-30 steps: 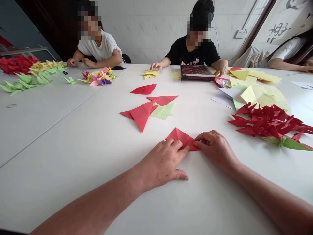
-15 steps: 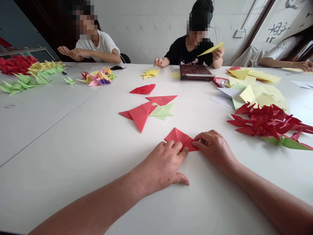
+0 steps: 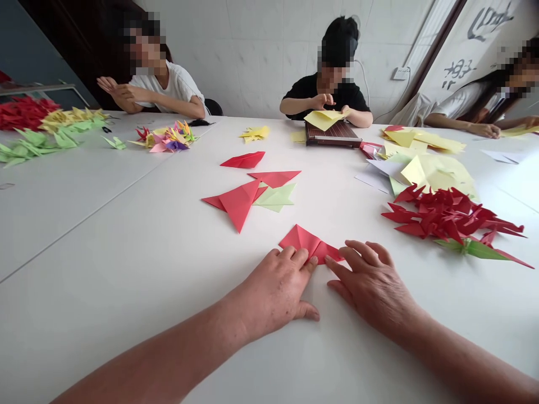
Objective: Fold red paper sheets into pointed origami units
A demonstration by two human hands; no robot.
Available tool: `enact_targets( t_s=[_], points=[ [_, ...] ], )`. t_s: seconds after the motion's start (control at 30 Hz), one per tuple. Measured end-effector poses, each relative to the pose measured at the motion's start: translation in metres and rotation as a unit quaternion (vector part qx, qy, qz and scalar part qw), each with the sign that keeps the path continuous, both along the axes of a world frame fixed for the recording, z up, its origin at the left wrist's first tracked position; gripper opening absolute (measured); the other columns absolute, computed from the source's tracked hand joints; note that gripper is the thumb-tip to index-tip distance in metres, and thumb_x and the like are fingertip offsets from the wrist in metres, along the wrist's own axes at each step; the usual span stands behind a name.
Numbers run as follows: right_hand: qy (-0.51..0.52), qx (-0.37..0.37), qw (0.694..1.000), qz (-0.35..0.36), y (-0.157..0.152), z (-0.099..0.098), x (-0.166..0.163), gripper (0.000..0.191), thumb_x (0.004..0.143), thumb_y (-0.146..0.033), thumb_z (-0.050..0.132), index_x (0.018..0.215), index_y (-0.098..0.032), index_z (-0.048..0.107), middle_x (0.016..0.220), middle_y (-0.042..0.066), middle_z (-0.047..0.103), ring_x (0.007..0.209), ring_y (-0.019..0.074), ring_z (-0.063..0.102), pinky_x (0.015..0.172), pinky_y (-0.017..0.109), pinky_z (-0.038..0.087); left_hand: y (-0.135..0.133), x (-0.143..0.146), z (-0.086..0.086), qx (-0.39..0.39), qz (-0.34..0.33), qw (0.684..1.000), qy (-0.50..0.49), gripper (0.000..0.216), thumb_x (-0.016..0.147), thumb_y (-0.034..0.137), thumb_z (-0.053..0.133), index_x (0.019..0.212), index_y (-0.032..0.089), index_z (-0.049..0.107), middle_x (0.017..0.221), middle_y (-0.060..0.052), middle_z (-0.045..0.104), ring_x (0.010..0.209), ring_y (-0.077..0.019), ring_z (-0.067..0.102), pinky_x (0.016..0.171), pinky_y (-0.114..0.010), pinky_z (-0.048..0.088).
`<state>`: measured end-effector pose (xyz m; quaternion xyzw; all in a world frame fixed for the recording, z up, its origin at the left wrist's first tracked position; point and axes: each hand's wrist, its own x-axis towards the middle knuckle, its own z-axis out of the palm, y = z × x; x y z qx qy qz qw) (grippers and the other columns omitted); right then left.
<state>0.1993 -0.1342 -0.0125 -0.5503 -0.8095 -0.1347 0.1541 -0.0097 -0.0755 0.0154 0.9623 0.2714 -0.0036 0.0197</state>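
Note:
A folded red paper [image 3: 304, 240] lies on the white table [image 3: 126, 252] right in front of me. My left hand [image 3: 275, 290] rests flat with its fingertips pressing the paper's near edge. My right hand [image 3: 370, 283] lies beside it, fingers stretched out, fingertips on the paper's right corner. Neither hand grips the paper; both press it down.
Folded red and green triangles [image 3: 248, 193] lie just beyond. A heap of red folded cranes [image 3: 446, 216] sits at the right, yellow sheets [image 3: 433, 168] behind it. Three people sit across the table; one holds a yellow sheet [image 3: 324, 119] over a dark board [image 3: 334, 134]. Coloured piles [image 3: 42, 129] lie far left.
My right hand has opened from curled fingers to stretched fingers and slid nearer. The person in black brought the yellow sheet down to the board. The camera tilted slightly.

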Motion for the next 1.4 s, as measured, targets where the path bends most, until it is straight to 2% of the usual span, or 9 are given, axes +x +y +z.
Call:
enact_targets(
  t_s=[0.27, 0.37, 0.5, 0.73, 0.93, 1.03, 1.1, 1.2, 1.4],
  points=[
    [-0.030, 0.023, 0.998, -0.050, -0.011, 0.001, 0.029, 0.026, 0.094, -0.027, 0.048, 0.106, -0.017, 0.068, 0.096, 0.009, 0.068, 0.106, 0.0289, 0.053, 0.091, 0.044, 0.035, 0.000, -0.005, 0.002, -0.015, -0.003, 1.000, -0.002, 0.065, 0.084, 0.059, 0.055, 0.132, 0.015, 0.048, 0.127, -0.013, 0.055, 0.115, -0.0275, 0.050, 0.090, -0.037, 0.043],
    [-0.024, 0.035, 0.998, -0.045, -0.011, 0.002, 0.028, 0.024, 0.094, -0.028, 0.049, 0.103, -0.017, 0.068, 0.095, 0.010, 0.067, 0.101, 0.0274, 0.055, 0.090, 0.044, 0.036, 0.000, -0.005, 0.001, -0.027, 0.001, 1.000, -0.003, 0.067, 0.083, 0.059, 0.056, 0.133, 0.016, 0.047, 0.130, -0.013, 0.053, 0.115, -0.0275, 0.050, 0.089, -0.037, 0.044],
    [-0.003, 0.049, 0.999, -0.022, -0.006, 0.009, 0.011, 0.028, 0.093, -0.027, 0.050, 0.118, -0.017, 0.060, 0.096, 0.009, 0.066, 0.095, 0.0250, 0.056, 0.083, 0.040, 0.040, -0.001, -0.005, 0.002, -0.029, 0.001, 1.000, -0.005, 0.069, 0.082, 0.059, 0.058, 0.133, 0.014, 0.048, 0.129, -0.014, 0.053, 0.114, -0.0290, 0.050, 0.090, -0.040, 0.044],
    [0.020, -0.077, 0.997, 0.019, 0.009, 0.005, -0.023, 0.022, 0.089, -0.017, 0.050, 0.108, -0.018, 0.061, 0.090, 0.006, 0.061, 0.076, 0.0193, 0.054, 0.067, 0.033, 0.047, -0.004, -0.006, 0.004, -0.060, 0.018, 0.998, -0.033, 0.061, 0.078, 0.055, 0.064, 0.124, 0.015, 0.055, 0.121, -0.010, 0.057, 0.108, -0.0270, 0.052, 0.089, -0.039, 0.044],
    [0.009, -0.116, 0.993, 0.023, 0.014, 0.003, -0.018, 0.021, 0.091, -0.020, 0.047, 0.106, -0.019, 0.062, 0.093, 0.007, 0.059, 0.075, 0.0198, 0.052, 0.066, 0.036, 0.047, 0.002, -0.017, 0.018, -0.078, 0.028, 0.996, -0.032, 0.019, 0.083, 0.036, 0.062, 0.092, 0.020, 0.066, 0.101, -0.005, 0.060, 0.094, -0.0219, 0.056, 0.080, -0.034, 0.046],
    [0.025, -0.117, 0.992, 0.028, 0.017, 0.006, -0.010, 0.024, 0.092, -0.021, 0.045, 0.108, -0.020, 0.062, 0.096, 0.008, 0.060, 0.078, 0.0204, 0.052, 0.069, 0.036, 0.048, 0.020, -0.024, 0.019, -0.125, 0.077, 0.987, -0.072, 0.015, 0.084, 0.033, 0.061, 0.076, 0.020, 0.065, 0.090, -0.002, 0.060, 0.082, -0.0178, 0.057, 0.068, -0.029, 0.047],
    [0.039, -0.111, 0.992, 0.035, 0.019, 0.005, -0.006, 0.026, 0.092, -0.021, 0.044, 0.111, -0.021, 0.063, 0.100, 0.009, 0.061, 0.081, 0.0208, 0.053, 0.071, 0.036, 0.048, 0.034, -0.027, 0.013, -0.113, 0.114, 0.978, -0.132, 0.013, 0.083, 0.027, 0.061, 0.094, 0.021, 0.065, 0.096, -0.002, 0.062, 0.088, -0.0193, 0.058, 0.072, -0.031, 0.048],
    [0.065, -0.093, 0.993, 0.044, 0.022, 0.001, -0.001, 0.029, 0.093, -0.023, 0.044, 0.115, -0.022, 0.062, 0.106, 0.010, 0.061, 0.085, 0.0211, 0.054, 0.074, 0.036, 0.049, 0.049, -0.027, 0.000, -0.121, 0.143, 0.960, -0.208, 0.044, 0.080, 0.027, 0.066, 0.122, 0.024, 0.055, 0.114, -0.005, 0.062, 0.107, -0.0236, 0.055, 0.088, -0.036, 0.048],
    [0.088, -0.080, 0.992, 0.045, 0.023, -0.004, 0.001, 0.030, 0.092, -0.024, 0.046, 0.117, -0.023, 0.063, 0.111, 0.009, 0.061, 0.090, 0.0220, 0.055, 0.081, 0.039, 0.048, 0.047, -0.016, -0.015, -0.166, 0.167, 0.935, -0.267, 0.066, 0.073, 0.026, 0.072, 0.134, 0.027, 0.048, 0.118, -0.006, 0.063, 0.110, -0.0256, 0.057, 0.088, -0.037, 0.051]
  ],
)
